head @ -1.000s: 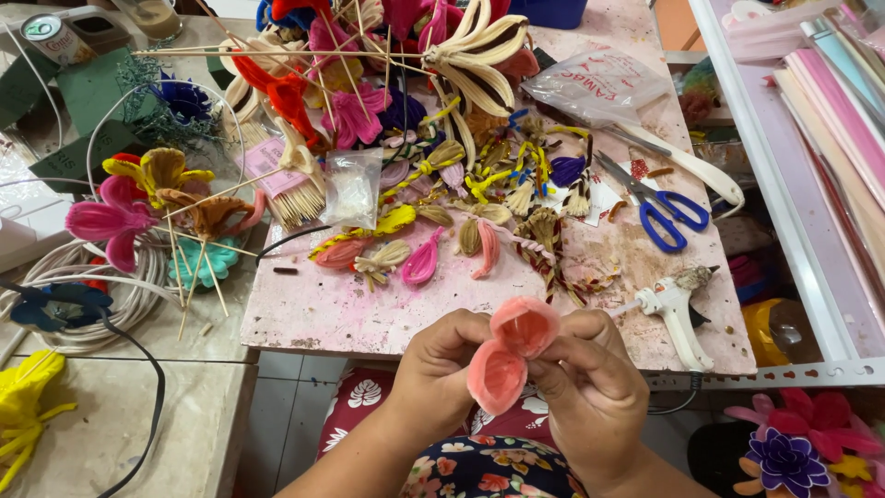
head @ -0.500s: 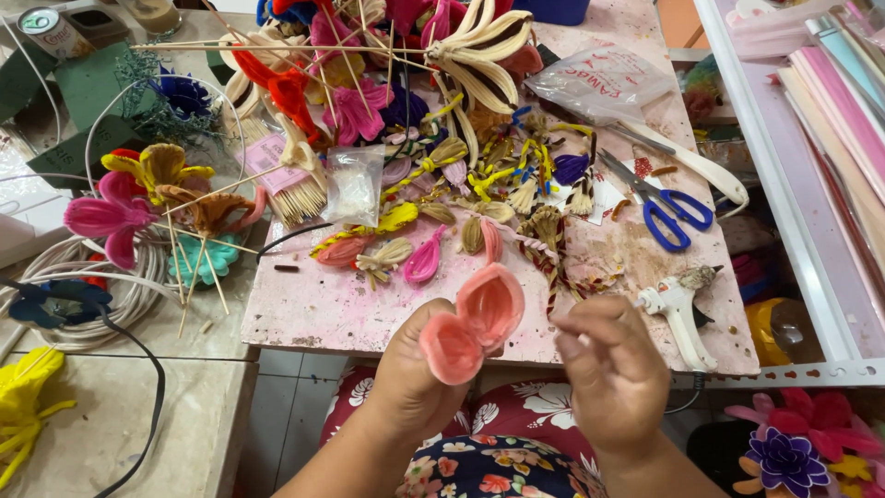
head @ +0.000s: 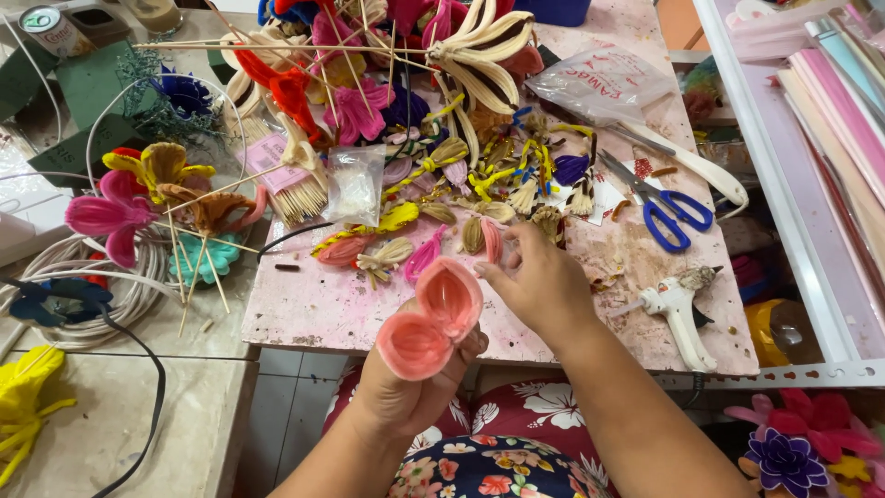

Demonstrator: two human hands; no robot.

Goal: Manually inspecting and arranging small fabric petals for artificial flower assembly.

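My left hand (head: 410, 397) holds up a pair of joined pink cupped petals (head: 433, 318) just over the near edge of the pink-stained worktable (head: 313, 304). My right hand (head: 539, 281) reaches forward onto the table, with its thumb and fingers pinching a single loose pink petal (head: 491, 240). More loose petals in pink, beige and yellow (head: 406, 249) lie right beside it.
A white glue gun (head: 678, 309) lies to the right of my right hand, and blue-handled scissors (head: 668, 207) sit beyond it. Finished craft flowers on sticks (head: 166, 198) crowd the left and back. A plastic bag (head: 604, 78), a bundle of sticks (head: 300, 194) and coiled cable (head: 111, 295) are around.
My right hand has let go of the joined petals and moved forward to the table, onto a loose pink petal. My left hand has lifted the joined petals slightly.
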